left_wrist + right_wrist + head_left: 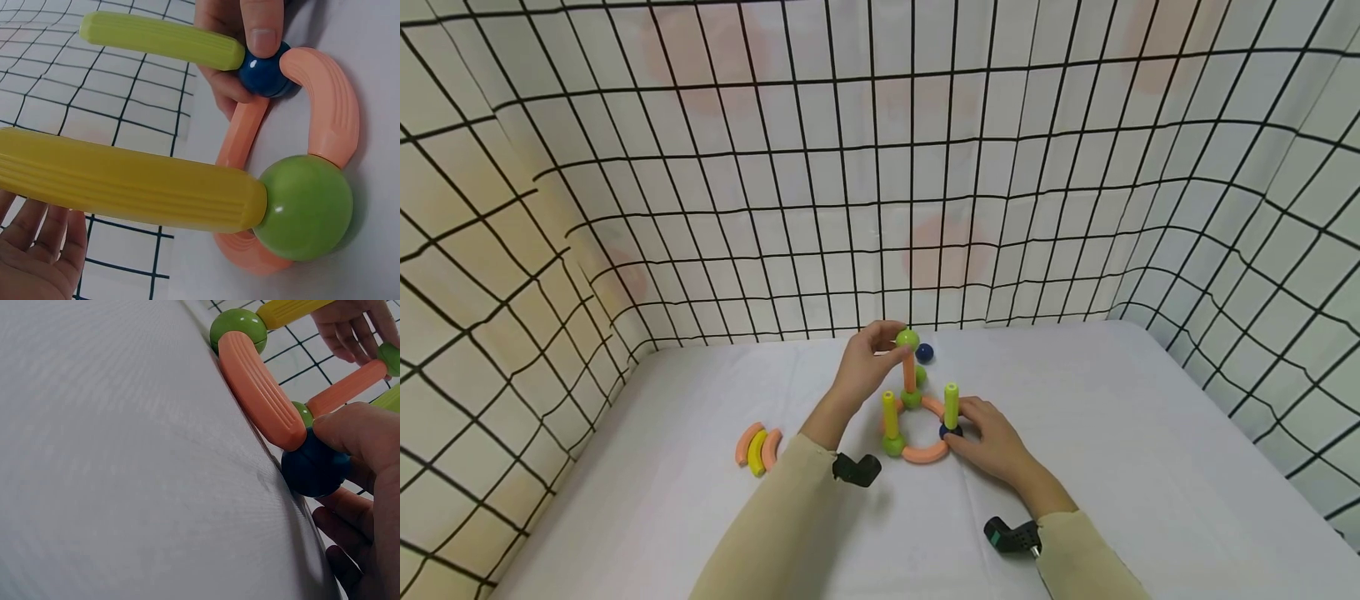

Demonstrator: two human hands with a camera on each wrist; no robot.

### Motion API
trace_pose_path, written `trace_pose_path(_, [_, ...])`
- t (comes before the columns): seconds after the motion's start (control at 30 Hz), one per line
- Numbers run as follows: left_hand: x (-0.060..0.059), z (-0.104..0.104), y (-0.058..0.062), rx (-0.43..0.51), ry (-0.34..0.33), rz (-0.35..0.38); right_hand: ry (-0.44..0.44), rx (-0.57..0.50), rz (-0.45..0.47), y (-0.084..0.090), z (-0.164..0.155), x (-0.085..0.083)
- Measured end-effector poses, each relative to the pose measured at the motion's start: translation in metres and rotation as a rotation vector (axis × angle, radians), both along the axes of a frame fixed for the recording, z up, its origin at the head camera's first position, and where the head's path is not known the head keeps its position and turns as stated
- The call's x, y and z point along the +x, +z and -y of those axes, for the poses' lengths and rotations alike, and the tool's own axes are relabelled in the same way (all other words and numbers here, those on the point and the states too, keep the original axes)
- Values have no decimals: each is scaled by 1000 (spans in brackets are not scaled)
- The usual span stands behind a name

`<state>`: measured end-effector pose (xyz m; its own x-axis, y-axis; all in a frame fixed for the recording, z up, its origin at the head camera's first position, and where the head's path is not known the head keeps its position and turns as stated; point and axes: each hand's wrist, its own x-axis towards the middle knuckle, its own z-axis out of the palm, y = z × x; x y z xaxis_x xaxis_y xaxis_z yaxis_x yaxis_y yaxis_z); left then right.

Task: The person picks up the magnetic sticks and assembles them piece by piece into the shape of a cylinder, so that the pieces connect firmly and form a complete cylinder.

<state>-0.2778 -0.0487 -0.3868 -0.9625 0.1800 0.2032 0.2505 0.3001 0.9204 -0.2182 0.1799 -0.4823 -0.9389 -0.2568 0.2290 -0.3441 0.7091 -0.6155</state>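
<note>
A ring of curved orange pieces [925,455], joined by balls, lies on the white table. Three rods stand up from it: a yellow rod [890,415] on a green ball [304,207], a light green rod [952,406] on a blue ball [312,465], and an orange rod [909,375] at the back. My left hand [861,367] pinches the green ball [907,339] at the top of the orange rod. With thumb and fingers, my right hand [992,437] grips the blue ball at the ring's right side.
Behind the ring sit a loose blue ball [925,353] and another green ball [921,374]. Two curved orange pieces [748,443] and a curved yellow piece [757,452] lie to the left. Black mesh [872,200] over white cloth surrounds the table's back and sides.
</note>
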Motion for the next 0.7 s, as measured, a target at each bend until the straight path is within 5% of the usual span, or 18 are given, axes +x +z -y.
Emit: trace_pose_path(0.7, [0, -3, -2, 24, -11, 26, 6, -10, -13, -1, 0, 0])
